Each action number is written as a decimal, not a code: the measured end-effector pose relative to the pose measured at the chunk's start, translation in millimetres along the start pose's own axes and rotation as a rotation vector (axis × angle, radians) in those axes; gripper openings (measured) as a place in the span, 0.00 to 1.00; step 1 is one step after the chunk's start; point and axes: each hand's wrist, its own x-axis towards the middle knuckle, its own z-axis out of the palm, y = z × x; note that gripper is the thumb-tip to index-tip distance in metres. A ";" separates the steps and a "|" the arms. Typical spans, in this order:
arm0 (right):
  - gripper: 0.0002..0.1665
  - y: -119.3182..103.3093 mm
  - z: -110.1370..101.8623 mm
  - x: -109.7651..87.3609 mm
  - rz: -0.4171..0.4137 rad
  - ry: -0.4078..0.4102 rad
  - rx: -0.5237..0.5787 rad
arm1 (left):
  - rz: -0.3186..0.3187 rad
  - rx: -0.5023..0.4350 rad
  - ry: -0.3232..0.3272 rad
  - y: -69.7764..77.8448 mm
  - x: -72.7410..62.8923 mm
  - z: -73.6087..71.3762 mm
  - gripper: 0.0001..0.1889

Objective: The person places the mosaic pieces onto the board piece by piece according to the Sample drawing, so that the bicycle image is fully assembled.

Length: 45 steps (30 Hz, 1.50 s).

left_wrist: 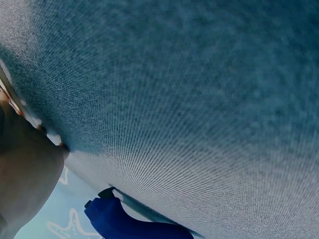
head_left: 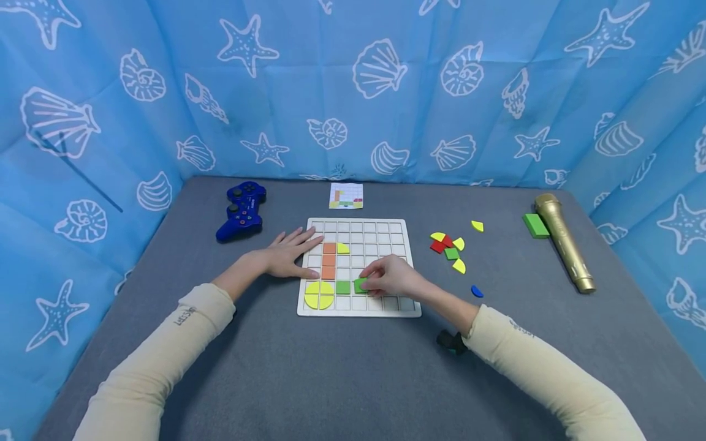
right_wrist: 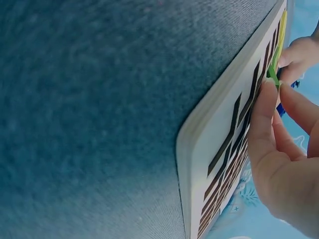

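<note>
A white grid board [head_left: 386, 245] lies on the grey table. My right hand [head_left: 394, 277] pinches a green square tile [head_left: 360, 285] between thumb and finger, low over the board's middle. In the right wrist view the same green tile [right_wrist: 273, 74] sits tilted at the fingertips. Just left of it, another green tile [head_left: 343, 287] lies in a cell. My left hand [head_left: 289, 254] rests with spread fingers across the board's left edge. Beside it stand a column of orange tiles [head_left: 328, 260], a yellow quarter-circle [head_left: 343, 248] and a yellow circle [head_left: 318, 295] of quarter pieces.
Right of the board lie loose red tiles [head_left: 438, 246], a green tile [head_left: 451, 253], several yellow quarter-circles and a blue piece [head_left: 477, 291]. Farther right are a green block [head_left: 535, 226] and a gold microphone [head_left: 565, 245]. A pattern card [head_left: 346, 196] and blue game controller [head_left: 242, 211] lie behind.
</note>
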 end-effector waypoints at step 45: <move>0.33 54.9 -105.6 -30.8 0.069 0.048 0.569 | 0.009 -0.019 -0.004 4.4 -3.5 -3.3 0.53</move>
